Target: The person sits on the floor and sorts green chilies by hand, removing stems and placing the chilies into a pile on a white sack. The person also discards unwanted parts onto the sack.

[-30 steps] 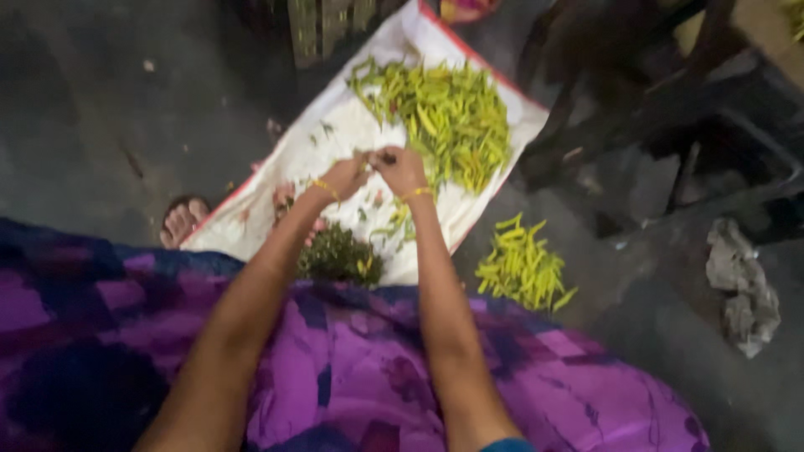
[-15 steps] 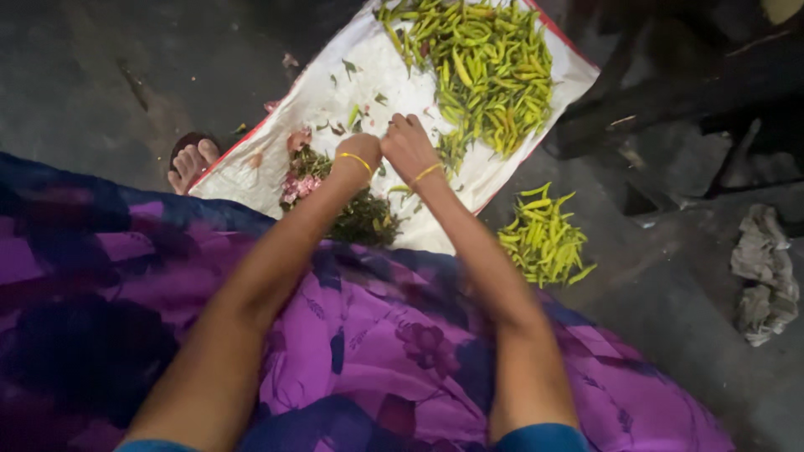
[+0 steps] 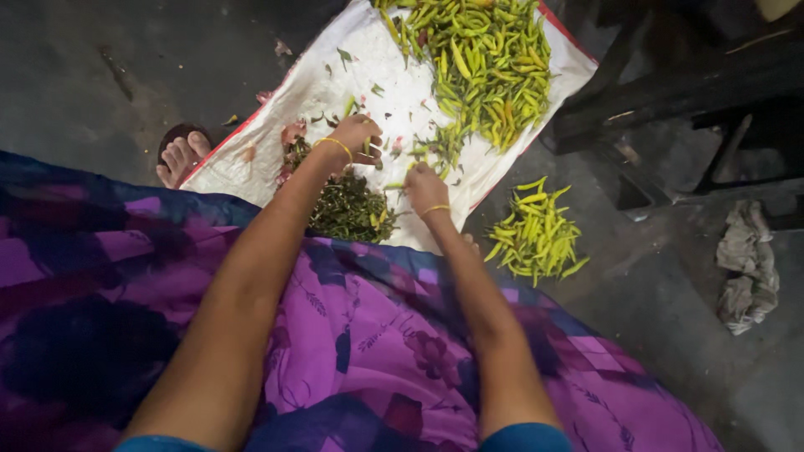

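Note:
A white sack sheet (image 3: pixel 335 88) lies on the floor with a big heap of green chillies (image 3: pixel 486 59) at its far end. My left hand (image 3: pixel 356 138) hovers over the sheet with fingers curled around something small and green. My right hand (image 3: pixel 425 188) is just to its right, pinching a green chilli by the sheet's near edge. Below both hands sits a dark pile of chilli stems (image 3: pixel 350 208). Each wrist wears a thin gold bangle.
A smaller heap of green chillies (image 3: pixel 536 234) lies on the bare floor to the right. My foot (image 3: pixel 177 157) shows left of the sheet. A crumpled grey rag (image 3: pixel 745 268) lies far right. Dark furniture legs (image 3: pixel 670 92) stand beyond. Purple cloth covers my lap.
My hands were pressed together over the sheet; now they have come apart, the right one dropping nearer to me. The view has shifted, showing more of the chilli heap.

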Motion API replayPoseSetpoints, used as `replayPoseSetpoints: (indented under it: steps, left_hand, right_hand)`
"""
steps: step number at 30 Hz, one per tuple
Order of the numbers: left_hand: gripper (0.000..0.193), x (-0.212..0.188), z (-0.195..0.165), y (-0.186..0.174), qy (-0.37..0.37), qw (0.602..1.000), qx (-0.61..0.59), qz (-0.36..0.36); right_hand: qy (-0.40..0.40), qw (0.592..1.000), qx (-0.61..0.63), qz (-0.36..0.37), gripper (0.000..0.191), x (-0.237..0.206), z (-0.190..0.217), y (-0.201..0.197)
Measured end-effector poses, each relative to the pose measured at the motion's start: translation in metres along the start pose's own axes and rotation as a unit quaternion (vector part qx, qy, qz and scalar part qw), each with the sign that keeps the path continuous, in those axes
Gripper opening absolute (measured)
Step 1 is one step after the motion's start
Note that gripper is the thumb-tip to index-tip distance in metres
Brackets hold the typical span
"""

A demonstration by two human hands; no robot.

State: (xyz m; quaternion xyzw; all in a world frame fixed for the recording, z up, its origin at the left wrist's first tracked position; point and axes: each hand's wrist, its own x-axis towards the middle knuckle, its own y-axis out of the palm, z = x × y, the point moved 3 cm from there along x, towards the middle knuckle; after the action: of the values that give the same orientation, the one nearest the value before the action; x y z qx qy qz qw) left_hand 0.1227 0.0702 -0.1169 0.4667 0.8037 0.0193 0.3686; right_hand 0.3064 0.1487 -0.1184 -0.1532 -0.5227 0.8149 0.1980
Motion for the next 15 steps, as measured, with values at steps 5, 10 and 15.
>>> replayPoseSetpoints:
  steps: [5,10,15]
  left_hand:
    - [0.036,-0.004,0.008,-0.007,0.043,0.991,0.112,-0.053]
    - [0.032,-0.006,0.028,-0.013,0.052,0.966,0.237,-0.088]
    - [0.034,-0.01,0.029,-0.008,0.224,0.895,0.372,-0.104]
  right_hand:
    - [0.058,0.997,0.039,-0.027,0.01,0.008,0.004,0.0]
    - [0.046,0.998,-0.03,0.003,0.014,0.01,0.01,0.003]
    - [0.072,0.995,0.057,-0.047,0.017,0.0,0.022,0.011]
